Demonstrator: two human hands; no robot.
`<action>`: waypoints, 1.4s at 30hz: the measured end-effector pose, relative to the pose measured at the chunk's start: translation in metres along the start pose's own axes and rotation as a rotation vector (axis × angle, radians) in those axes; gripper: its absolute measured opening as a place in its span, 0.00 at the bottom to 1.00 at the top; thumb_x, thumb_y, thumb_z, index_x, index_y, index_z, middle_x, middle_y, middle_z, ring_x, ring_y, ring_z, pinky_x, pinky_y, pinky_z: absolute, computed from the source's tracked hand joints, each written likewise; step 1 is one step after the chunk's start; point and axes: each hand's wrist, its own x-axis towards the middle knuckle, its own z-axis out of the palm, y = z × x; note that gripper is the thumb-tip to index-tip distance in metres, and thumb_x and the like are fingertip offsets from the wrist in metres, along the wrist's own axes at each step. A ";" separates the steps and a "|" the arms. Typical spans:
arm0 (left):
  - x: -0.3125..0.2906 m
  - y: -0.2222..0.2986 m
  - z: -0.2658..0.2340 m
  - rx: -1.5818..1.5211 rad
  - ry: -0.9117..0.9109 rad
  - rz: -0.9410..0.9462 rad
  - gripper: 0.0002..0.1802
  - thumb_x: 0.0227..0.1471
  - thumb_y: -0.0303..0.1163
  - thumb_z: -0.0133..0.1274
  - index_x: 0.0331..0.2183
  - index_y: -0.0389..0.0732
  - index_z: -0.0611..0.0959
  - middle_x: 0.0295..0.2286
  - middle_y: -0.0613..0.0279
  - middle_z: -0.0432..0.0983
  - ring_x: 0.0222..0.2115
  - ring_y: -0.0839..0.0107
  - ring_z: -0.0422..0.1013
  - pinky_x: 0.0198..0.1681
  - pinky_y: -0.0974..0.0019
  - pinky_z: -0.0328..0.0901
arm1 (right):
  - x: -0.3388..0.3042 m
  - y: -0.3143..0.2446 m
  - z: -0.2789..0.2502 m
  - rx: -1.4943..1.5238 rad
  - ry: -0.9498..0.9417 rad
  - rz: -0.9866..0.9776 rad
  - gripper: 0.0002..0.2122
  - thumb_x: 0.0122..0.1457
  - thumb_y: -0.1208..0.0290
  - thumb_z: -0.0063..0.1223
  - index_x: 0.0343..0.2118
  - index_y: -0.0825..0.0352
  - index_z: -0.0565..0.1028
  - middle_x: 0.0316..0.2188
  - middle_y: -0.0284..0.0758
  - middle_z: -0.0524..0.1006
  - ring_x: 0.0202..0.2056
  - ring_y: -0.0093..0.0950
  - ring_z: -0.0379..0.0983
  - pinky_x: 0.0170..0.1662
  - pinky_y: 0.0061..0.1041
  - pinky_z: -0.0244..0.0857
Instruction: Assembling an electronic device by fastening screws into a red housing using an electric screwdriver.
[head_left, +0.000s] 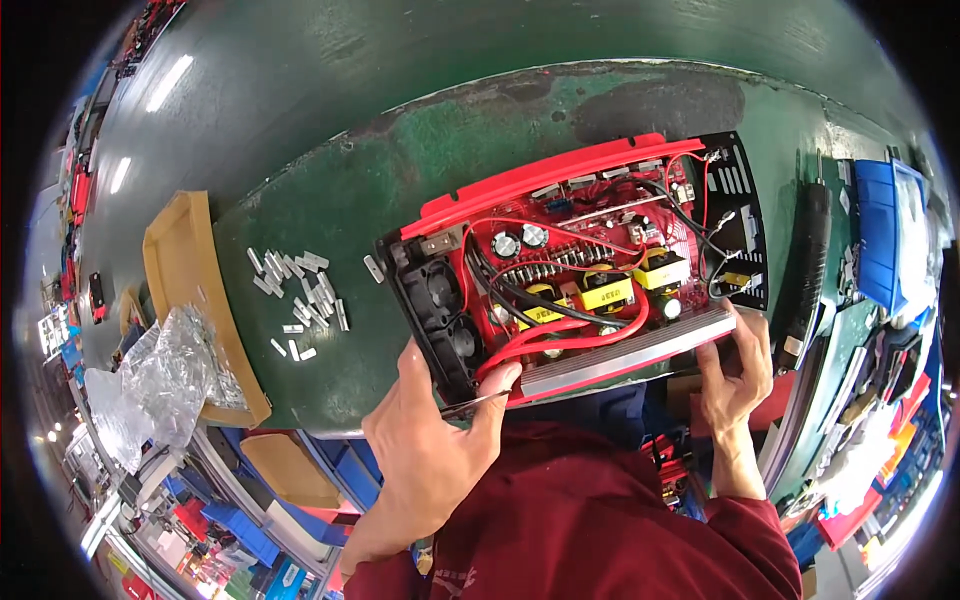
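Red electronics unit [575, 265], fingers [497, 380] at near corners, green bench [480, 140] beyond

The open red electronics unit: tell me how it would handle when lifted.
The unit is probably stiff, given its ribbed metal side, and likely heavy for its size, with yellow-wrapped transformers packed inside. Its exposed red cables could snag.

I wear a wrinkly, dark red top [590, 515]. Its sleeves [755, 545] are dark red too. Little pale marks [458, 578] sit on it near six o'clock.
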 end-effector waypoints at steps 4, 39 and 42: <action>0.001 -0.006 -0.004 -0.153 -0.075 -0.068 0.33 0.43 0.37 0.71 0.47 0.32 0.74 0.27 0.56 0.82 0.25 0.59 0.81 0.27 0.62 0.73 | -0.001 0.000 -0.003 0.041 -0.025 0.102 0.18 0.51 0.82 0.64 0.47 0.73 0.77 0.39 0.41 0.78 0.39 0.32 0.74 0.43 0.26 0.67; 0.005 -0.012 -0.012 0.013 0.007 -0.196 0.20 0.57 0.31 0.57 0.46 0.27 0.78 0.27 0.63 0.77 0.18 0.79 0.60 0.19 0.72 0.52 | 0.027 -0.002 0.010 0.277 0.022 0.061 0.15 0.44 0.86 0.66 0.38 0.69 0.80 0.35 0.38 0.82 0.32 0.33 0.79 0.36 0.27 0.71; -0.008 -0.031 -0.014 0.005 0.062 -0.194 0.21 0.52 0.30 0.62 0.44 0.26 0.79 0.20 0.66 0.72 0.14 0.78 0.54 0.17 0.69 0.48 | 0.034 -0.008 0.013 0.244 -0.025 0.071 0.13 0.44 0.86 0.65 0.35 0.68 0.81 0.32 0.38 0.83 0.30 0.32 0.79 0.32 0.27 0.68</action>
